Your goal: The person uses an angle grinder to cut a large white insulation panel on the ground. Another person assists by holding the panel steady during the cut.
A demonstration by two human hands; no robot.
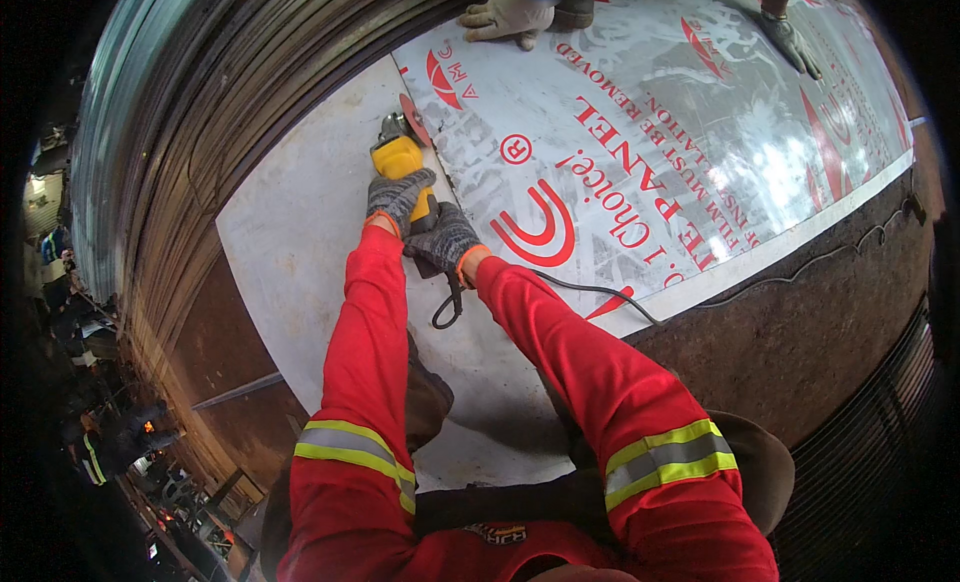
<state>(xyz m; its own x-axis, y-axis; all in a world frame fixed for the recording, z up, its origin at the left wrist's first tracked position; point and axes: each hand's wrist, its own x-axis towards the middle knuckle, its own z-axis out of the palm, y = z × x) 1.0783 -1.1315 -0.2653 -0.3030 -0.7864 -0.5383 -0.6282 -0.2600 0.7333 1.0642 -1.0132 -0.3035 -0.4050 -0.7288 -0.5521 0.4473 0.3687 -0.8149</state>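
Observation:
A yellow angle grinder (pixel 397 158) is in both my hands over a large flat panel. My left hand (pixel 400 196), in a grey knit glove, is wrapped round its yellow body. Behind it my right hand (pixel 444 240), gloved alike, closes round the rear end of the tool. The reddish cutting disc (pixel 415 120) stands on edge at a seam in the panel; whether it touches the metal I cannot tell. Right of that seam the sheet has a film with red print (pixel 560 132); to the left lies a plain grey section (pixel 310 182).
Another person's gloved hand (pixel 508 14) presses on the panel's far edge, and a second gloved hand (pixel 793 44) rests at far right. A black cord (pixel 590 286) runs from under my right arm across the sheet. Stacked metal sheets (pixel 170 152) curve along the left.

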